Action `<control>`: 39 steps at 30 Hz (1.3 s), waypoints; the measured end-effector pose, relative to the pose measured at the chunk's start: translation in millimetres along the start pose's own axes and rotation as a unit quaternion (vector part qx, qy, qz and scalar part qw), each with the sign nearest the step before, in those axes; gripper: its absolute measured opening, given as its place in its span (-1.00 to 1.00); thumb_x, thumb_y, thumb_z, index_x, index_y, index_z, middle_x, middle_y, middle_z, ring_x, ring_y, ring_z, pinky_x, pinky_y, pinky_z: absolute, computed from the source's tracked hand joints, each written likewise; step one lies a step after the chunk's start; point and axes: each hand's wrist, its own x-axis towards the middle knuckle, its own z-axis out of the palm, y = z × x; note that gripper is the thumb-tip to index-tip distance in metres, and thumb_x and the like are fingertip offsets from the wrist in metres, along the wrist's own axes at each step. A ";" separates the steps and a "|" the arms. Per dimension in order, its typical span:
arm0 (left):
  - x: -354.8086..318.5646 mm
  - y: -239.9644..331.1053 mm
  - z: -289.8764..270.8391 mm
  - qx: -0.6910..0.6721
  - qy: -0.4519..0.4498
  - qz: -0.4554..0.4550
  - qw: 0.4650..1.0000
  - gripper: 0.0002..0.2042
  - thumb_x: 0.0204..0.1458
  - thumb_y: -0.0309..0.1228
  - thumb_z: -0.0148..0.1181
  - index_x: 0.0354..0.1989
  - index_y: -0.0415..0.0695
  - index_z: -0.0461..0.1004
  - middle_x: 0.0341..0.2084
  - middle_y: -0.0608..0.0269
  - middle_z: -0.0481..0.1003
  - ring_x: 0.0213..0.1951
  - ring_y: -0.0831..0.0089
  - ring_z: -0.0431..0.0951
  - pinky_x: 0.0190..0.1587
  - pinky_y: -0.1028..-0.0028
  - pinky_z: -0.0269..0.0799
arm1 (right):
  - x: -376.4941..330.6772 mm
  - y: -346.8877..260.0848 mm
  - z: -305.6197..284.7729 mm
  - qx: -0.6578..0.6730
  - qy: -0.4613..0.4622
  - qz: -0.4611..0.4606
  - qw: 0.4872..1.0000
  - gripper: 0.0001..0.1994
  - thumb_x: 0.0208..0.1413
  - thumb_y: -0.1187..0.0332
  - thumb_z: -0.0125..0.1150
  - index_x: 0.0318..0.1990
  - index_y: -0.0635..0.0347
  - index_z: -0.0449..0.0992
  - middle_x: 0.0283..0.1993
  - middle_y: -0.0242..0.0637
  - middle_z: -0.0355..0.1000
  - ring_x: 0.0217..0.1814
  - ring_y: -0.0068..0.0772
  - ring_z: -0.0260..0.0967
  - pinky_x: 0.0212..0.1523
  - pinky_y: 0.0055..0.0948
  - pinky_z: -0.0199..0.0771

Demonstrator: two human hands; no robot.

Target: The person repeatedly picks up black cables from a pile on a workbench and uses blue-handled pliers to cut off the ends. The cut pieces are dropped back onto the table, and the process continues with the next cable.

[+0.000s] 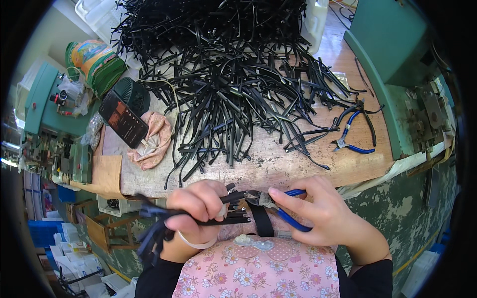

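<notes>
Left hand (198, 204): closed in a fist round a bundle (233, 219) of slim black pieces; I likely clamp it this way so the ends stand out toward my other hand, within easy reach of the tool.
Right hand (323, 211): wrapped on the handles of blue-handled pliers (266, 199); their jaws meet the end of one piece, though I cannot tell if they are fully shut.
Bundle: above my lap, just off the desk (278, 173) edge; black, narrow, roughly side by side, with pale metallic-looking bits at the right-hand ends (eyeglass temples, by their shape); the left ends blur.
Pile (223, 102): loose, crisscrossed, spread toward me, probably for easy picking.
Spare pliers (342, 143): on the right of the desk, seemingly kept clear of the pile's middle.
Phone (123, 118): tilted up beside a pink cloth (158, 131), presumably to face me.
</notes>
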 end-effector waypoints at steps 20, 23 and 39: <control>17.8 1.3 -9.8 -0.257 0.018 -0.235 0.937 -0.56 0.28 0.02 -0.34 -0.42 -0.11 0.23 -0.62 0.32 0.23 -0.70 0.60 0.17 -0.66 0.62 0.20 | -7.0 -1.9 9.6 0.053 0.055 -0.006 0.997 -0.31 -0.26 0.39 0.36 0.19 0.02 0.38 -0.13 -0.15 0.32 -0.14 -0.13 0.30 -0.11 -0.25 0.32; 14.5 3.3 -20.0 -0.328 0.021 -0.247 0.912 -0.54 0.25 0.02 -0.26 -0.43 -0.13 0.30 -0.27 0.17 0.33 -0.49 0.55 0.33 -0.44 0.53 0.33 | -2.2 2.9 14.4 -0.036 0.059 -0.019 0.997 -0.31 -0.28 0.36 0.38 0.17 0.04 0.39 -0.09 -0.14 0.32 -0.07 -0.08 0.29 -0.03 -0.18 0.28; 2.8 17.9 -33.0 0.338 -0.381 -0.007 0.860 -0.75 -0.05 -0.33 0.30 -0.52 -0.16 0.34 -0.32 0.21 0.47 -0.39 0.40 0.51 -0.46 0.42 0.42 | 26.3 35.2 59.3 -0.009 0.057 0.079 0.995 -0.46 -0.02 0.29 0.27 0.16 0.19 0.37 0.15 0.01 0.26 0.20 -0.01 0.21 0.20 -0.19 0.18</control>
